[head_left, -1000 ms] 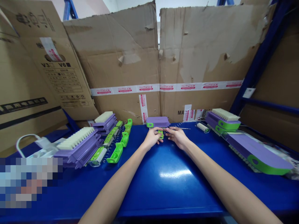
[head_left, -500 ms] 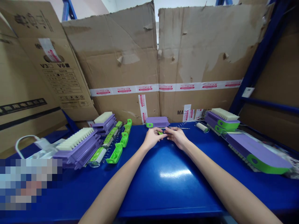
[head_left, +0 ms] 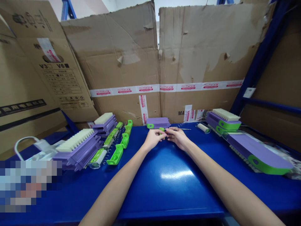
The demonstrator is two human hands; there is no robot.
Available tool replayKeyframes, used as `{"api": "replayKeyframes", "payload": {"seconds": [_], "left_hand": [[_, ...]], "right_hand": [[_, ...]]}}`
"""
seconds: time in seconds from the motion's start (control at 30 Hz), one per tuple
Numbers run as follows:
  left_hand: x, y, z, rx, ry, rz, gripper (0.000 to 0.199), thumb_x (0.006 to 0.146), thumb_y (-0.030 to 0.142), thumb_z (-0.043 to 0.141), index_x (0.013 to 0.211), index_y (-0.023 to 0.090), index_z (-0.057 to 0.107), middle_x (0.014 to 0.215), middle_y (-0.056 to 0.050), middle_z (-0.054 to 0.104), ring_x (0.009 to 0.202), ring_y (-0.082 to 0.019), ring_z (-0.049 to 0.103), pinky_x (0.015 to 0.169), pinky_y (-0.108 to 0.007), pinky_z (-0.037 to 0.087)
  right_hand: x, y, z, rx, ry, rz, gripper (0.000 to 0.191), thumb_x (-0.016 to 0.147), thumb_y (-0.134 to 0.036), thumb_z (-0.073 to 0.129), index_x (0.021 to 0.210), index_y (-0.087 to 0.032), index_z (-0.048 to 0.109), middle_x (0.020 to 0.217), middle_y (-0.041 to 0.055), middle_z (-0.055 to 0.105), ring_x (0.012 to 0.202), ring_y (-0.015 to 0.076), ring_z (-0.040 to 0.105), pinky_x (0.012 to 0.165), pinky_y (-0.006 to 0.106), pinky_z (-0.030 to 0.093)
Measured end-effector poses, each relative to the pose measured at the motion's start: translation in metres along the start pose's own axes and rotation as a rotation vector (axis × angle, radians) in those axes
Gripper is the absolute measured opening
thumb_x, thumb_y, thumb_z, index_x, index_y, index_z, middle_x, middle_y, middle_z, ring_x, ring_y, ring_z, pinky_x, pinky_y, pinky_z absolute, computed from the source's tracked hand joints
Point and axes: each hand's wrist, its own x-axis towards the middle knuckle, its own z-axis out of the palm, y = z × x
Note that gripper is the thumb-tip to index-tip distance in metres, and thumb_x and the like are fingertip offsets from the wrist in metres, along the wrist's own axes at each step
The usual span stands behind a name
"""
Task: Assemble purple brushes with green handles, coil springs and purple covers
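- Taking the hands as the centre of the dial: the left hand (head_left: 153, 138) is closed in a pinch on a small green plastic piece (head_left: 161, 129), which pokes out past its thumb and fingers towards 1 o'clock;
- the right hand (head_left: 177, 137) comes in from 3 o'clock, its fingers bent and gathered at the same piece; whether they grip something small there, I cannot tell;
- the step in hand looks like fine fingertip fitting or adjusting on that piece; most of it is hidden, so the exact action stays unclear;
- I'd judge the next move calls for a steady left pinch and a light, well-aligned right fingertip;
- just beyond, at 12 o'clock, lies a purple brush head (head_left: 158, 122), bristles down on the blue table (head_left: 178, 194);
- near 2 o'clock lie a thin coil spring (head_left: 182, 125) and a slim metal rod (head_left: 186, 129); a clear-cased block (head_left: 203, 128) sits further out, towards 3;
- around 9 o'clock, well apart, run green end caps (head_left: 116, 155) in a row.
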Motion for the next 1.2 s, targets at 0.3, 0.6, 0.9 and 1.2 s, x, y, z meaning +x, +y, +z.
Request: {"api": "replayKeyframes", "payload": {"seconds": [0.3,0.6,0.9,1.2], "left_hand": [[-0.0026,0.0067,-0.0011,-0.023,-0.067,-0.011,0.022,0.064,0.029,0.075,0.072,0.011,0.066,0.062,-0.003,0.066,0.057,-0.010,0.060,0.056,-0.022,0.050],[-0.0035,0.0079,-0.0028,-0.147,-0.108,0.004,0.029,0.068,0.038,0.072,0.076,0.011,0.062,0.067,-0.003,0.064,0.061,-0.011,0.062,0.058,-0.022,0.050],[-0.0062,0.0082,0.0059,0.023,-0.003,0.113,0.014,0.074,0.021,0.061,0.084,0.012,0.057,0.064,0.000,0.061,0.057,-0.010,0.060,0.053,-0.021,0.049],[-0.0069,-0.0001,0.0043,0.241,0.030,0.257,0.051,0.074,0.015,0.057,0.124,0.015,0.050,0.073,-0.001,0.065,0.064,-0.011,0.060,0.062,-0.021,0.047]], "right_hand": [[-0.0006,-0.0033,0.0014,-0.009,-0.032,0.035,0.014,0.059,-0.014,0.073,0.065,-0.015,0.060,0.054,-0.0003,0.062,0.050,0.0090,0.056,0.054,0.022,0.049],[0.0002,-0.0064,-0.0016,0.076,-0.138,0.001,0.014,0.059,-0.016,0.076,0.064,-0.014,0.062,0.057,0.0003,0.062,0.058,0.0107,0.059,0.068,0.027,0.052],[0.0008,-0.0020,-0.0018,0.053,-0.121,-0.057,0.021,0.052,-0.020,0.080,0.064,-0.012,0.064,0.058,0.0013,0.062,0.058,0.0115,0.059,0.069,0.029,0.052],[-0.0027,-0.0003,0.0039,-0.056,-0.057,-0.120,0.022,0.048,-0.021,0.079,0.061,-0.012,0.064,0.057,0.0003,0.062,0.057,0.0104,0.057,0.064,0.026,0.049]]}}
